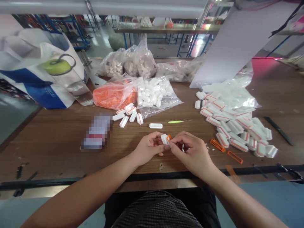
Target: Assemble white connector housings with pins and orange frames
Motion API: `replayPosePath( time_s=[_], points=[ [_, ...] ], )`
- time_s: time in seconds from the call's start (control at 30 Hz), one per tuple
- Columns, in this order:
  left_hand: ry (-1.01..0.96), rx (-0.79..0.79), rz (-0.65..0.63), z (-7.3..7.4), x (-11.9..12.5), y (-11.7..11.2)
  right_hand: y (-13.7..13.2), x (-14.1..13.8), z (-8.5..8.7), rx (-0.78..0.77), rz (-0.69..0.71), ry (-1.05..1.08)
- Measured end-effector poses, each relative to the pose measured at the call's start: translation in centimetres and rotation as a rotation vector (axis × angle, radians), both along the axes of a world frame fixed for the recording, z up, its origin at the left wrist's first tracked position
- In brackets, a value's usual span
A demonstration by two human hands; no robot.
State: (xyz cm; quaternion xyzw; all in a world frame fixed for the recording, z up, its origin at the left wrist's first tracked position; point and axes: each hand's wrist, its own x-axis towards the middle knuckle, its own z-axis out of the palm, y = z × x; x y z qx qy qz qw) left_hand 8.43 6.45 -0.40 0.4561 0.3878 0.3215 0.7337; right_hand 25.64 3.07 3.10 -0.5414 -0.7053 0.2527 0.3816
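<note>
Near the front of the wooden table, my left hand (152,145) is closed around a small white plastic housing (164,138). My right hand (190,148) pinches an orange rectangular frame (168,138) against that housing; its far end is hidden by my fingers. Just beyond my hands lies a single white housing (155,126), and beside it a thin pick with a yellow-green handle (175,122). Two loose orange frames (217,145) rest to the right of my right hand, next to a heap of white housings with orange rims (230,126).
Several white housings (123,121) lie left of centre, before a bag of orange parts (114,96) and an open bag of white parts (154,93). A blurred-out flat object (97,131) is at left. Far right lies a black strip-like tool (279,130). More filled bags (133,61) line the back.
</note>
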Motion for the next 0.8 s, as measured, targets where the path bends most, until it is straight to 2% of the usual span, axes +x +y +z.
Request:
replayPosePath(
  time_s=[0.3, 0.57, 0.67, 0.8],
  points=[
    [-0.018, -0.002, -0.008, 0.07, 0.03, 0.03, 0.1, -0.16, 0.2, -0.08, 0.006, 0.034],
    [-0.032, 0.047, -0.021, -0.67, -0.05, -0.05, 0.17, -0.15, -0.51, -0.157, -0.039, 0.148],
    [-0.036, 0.042, -0.017, -0.62, -0.07, -0.03, 0.17, -0.1, -0.47, -0.112, -0.022, 0.1],
    [-0.032, 0.02, -0.018, -0.17, -0.05, -0.02, 0.13, -0.07, -0.32, 0.024, -0.016, -0.018]
  ],
)
